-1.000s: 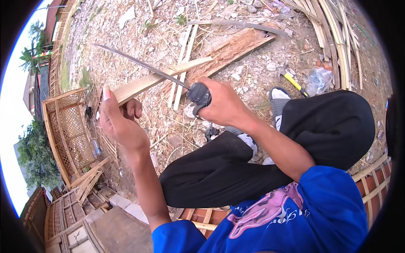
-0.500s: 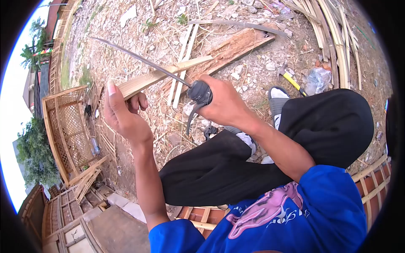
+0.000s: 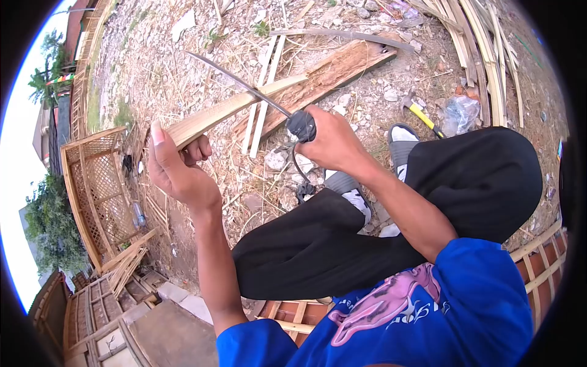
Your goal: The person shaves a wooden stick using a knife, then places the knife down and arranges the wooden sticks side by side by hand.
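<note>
My left hand (image 3: pixel 183 168) is closed around the near end of a pale wooden strip (image 3: pixel 211 118), its thumb pointing up. The strip's far end lies over a rough, weathered plank (image 3: pixel 342 70) on the ground. In my right hand (image 3: pixel 335 142) is a long knife (image 3: pixel 226 74) with a black wrapped handle, gripped with the fingers around it. Its narrow blade crosses the strip nearer the far end and points up and left. Whether the edge bites into the wood I cannot tell. A dark strap hangs from the handle.
A hammer with a yellow handle (image 3: pixel 425 118) lies by my foot, beside a clear plastic bag (image 3: pixel 460 116). Long wooden strips (image 3: pixel 489 61) are piled at the right. Two thin slats (image 3: pixel 267 92) cross beneath the strip. A lattice panel (image 3: pixel 101 189) stands at the left on stony ground.
My right hand and the long knife have shifted to the right, so the blade now crosses the strip closer to its far end. My left hand and the strip have barely moved.
</note>
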`<state>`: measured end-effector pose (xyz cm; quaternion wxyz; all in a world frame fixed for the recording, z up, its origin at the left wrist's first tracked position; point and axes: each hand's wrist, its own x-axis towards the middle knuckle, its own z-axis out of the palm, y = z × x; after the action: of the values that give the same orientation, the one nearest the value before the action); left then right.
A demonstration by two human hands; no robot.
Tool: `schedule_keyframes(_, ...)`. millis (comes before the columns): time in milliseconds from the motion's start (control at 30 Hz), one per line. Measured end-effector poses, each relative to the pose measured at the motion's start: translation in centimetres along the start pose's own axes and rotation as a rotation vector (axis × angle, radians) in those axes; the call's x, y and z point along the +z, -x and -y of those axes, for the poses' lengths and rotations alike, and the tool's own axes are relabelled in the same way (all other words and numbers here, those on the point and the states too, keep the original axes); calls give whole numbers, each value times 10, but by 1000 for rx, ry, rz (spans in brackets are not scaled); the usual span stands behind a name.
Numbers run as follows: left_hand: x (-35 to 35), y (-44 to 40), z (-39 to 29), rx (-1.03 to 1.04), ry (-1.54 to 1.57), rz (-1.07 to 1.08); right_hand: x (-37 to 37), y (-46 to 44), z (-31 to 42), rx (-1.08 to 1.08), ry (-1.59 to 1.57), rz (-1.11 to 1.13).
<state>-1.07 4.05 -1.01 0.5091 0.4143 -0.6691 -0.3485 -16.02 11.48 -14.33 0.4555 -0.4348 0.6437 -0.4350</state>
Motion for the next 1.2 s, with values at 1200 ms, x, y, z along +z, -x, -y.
schedule_keyframes(1200,20,-16,7,68,-66,21,-18,-7,26,-187,-118,-10)
